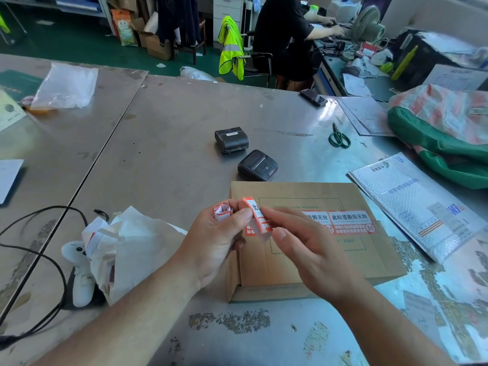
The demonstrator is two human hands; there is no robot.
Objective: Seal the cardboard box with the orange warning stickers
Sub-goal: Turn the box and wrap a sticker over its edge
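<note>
- box: flat on metal table, near edge, straight in front of the person. Flaps look closed.
- stuck stickers: orange row already across the top of the box. The row's left end is hidden behind the hands, so no count.
- sticker: one more, held in the air over the box's left part, tilted and a bit curled, between both hands.
- L hand: thumb + forefinger pinch the sticker's upper part. Other fingers curl round a crumpled backing scrap.
- R hand: thumb + forefinger pinch the sticker's lower side, where a pale liner seems to hang off.
- Step, my read: peeling the liner off the next sticker. It's not on the box yet, so the task is partly done.
- Next move needs: liner fully off w/o the glue side folding on itself, then line up over a seam and press flat. Can't tell which seam is still open; prob. the left edge.
- Around: 2 small black printers beyond the box, scissors further right, bubble mailer just beside the box on the right, paper heap + cable on the left.
</note>
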